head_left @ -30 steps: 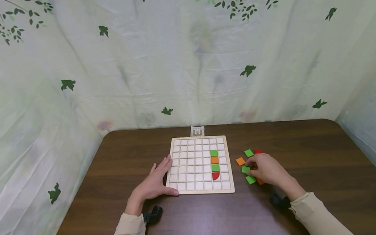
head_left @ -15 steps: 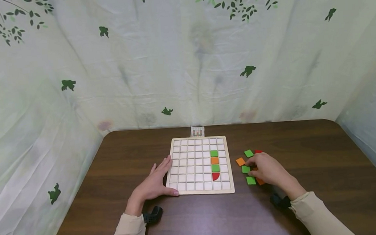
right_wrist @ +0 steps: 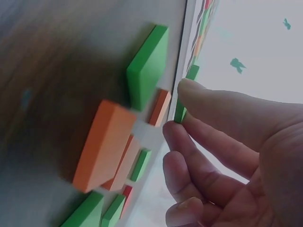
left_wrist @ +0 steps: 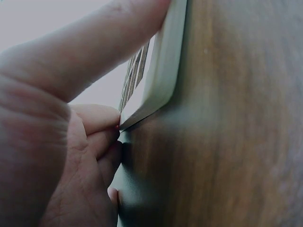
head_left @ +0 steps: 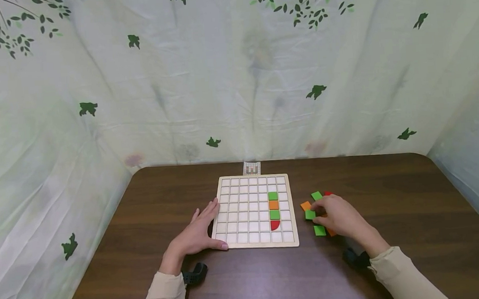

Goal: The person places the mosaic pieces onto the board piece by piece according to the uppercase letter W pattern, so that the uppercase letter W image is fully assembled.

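Observation:
My left hand (head_left: 195,233) rests at the near left corner of a white gridded board (head_left: 259,246), thumb on the front edge and straight fingers along the left side. Right of the board, my right hand (head_left: 337,214) pinches a green square tile (right_wrist: 180,109) between thumb and fingertips, held clear of the table in the right wrist view. One column of the board carries a green tile (head_left: 273,196), an orange tile (head_left: 273,205), another green tile (head_left: 274,214) and a red rounded tile (head_left: 275,225). Part of the loose pile is hidden under the right hand.
Around the right hand lie loose tiles: an orange one (head_left: 305,206), a green one (head_left: 316,195), a nearer green one (head_left: 320,230) and a partly covered red one (head_left: 328,193). A small printed card (head_left: 252,168) sits behind the board on the brown table (head_left: 393,194).
The green tile in my right hand has come slightly left, out from the pile. Earlier, the nearest green tile turned a little. My left hand and the board stay put.

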`<state>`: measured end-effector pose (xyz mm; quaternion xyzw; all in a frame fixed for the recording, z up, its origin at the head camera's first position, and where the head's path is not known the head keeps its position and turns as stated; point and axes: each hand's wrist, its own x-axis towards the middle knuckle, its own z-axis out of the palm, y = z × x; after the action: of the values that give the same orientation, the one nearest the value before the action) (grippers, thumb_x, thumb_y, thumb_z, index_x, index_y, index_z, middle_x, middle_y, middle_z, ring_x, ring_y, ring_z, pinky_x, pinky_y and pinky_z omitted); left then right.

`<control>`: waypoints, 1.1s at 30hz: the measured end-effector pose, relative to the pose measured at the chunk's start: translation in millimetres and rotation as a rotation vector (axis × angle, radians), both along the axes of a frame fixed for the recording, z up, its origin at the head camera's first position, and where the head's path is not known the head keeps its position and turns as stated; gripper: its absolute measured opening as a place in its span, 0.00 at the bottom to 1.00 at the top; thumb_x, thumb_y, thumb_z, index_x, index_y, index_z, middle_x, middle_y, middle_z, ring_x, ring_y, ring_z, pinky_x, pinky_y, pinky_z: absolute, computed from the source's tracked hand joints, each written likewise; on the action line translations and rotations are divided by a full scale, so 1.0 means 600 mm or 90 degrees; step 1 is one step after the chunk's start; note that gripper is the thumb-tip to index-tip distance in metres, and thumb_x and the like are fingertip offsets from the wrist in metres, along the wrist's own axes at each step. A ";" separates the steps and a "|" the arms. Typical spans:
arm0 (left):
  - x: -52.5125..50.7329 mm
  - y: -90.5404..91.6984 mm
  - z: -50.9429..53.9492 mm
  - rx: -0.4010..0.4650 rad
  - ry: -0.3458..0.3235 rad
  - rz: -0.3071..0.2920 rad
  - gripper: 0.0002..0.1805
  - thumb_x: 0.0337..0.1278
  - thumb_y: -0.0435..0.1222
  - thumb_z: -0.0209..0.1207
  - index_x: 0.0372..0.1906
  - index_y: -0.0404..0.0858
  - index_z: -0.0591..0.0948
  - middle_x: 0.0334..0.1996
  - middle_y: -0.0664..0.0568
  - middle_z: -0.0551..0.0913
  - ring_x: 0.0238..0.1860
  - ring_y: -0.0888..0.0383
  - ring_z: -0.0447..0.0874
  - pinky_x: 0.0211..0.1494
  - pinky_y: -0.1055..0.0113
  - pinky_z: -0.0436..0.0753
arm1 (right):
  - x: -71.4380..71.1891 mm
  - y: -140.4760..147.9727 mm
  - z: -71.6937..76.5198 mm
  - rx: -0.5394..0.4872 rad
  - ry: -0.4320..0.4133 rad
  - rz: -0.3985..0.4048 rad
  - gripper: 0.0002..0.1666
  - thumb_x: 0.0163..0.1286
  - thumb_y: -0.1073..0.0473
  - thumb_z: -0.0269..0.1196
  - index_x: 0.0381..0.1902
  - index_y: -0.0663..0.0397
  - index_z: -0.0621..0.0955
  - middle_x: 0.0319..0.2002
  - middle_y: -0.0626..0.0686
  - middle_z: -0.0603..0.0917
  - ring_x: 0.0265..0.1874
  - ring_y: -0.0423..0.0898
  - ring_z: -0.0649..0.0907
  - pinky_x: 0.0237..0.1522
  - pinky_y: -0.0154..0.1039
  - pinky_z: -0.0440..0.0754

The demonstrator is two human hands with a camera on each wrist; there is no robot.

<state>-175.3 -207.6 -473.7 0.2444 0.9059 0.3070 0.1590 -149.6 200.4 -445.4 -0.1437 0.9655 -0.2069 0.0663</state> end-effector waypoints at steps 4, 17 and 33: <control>0.000 0.000 0.001 -0.001 -0.001 0.000 0.68 0.41 0.56 0.77 0.79 0.31 0.50 0.81 0.43 0.44 0.80 0.45 0.39 0.78 0.42 0.36 | 0.002 -0.010 0.002 -0.019 0.007 -0.012 0.15 0.59 0.59 0.75 0.44 0.55 0.88 0.40 0.48 0.88 0.41 0.48 0.84 0.46 0.50 0.83; 0.000 0.000 0.000 0.006 -0.001 0.003 0.68 0.42 0.57 0.76 0.79 0.31 0.50 0.81 0.44 0.44 0.80 0.46 0.39 0.78 0.42 0.36 | 0.005 -0.048 0.005 -0.079 0.027 -0.006 0.15 0.59 0.62 0.75 0.45 0.56 0.87 0.40 0.48 0.87 0.40 0.47 0.84 0.42 0.43 0.84; 0.000 0.000 -0.001 0.006 0.003 0.004 0.68 0.41 0.57 0.77 0.80 0.32 0.50 0.81 0.44 0.44 0.80 0.46 0.40 0.78 0.42 0.36 | 0.005 -0.100 -0.003 -0.087 0.068 0.041 0.12 0.59 0.62 0.74 0.42 0.53 0.89 0.38 0.46 0.87 0.37 0.45 0.79 0.38 0.40 0.80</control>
<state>-175.4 -207.4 -474.4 0.2430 0.9057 0.3109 0.1550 -146.6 140.6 -446.9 -0.1899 0.9461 -0.2620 0.0110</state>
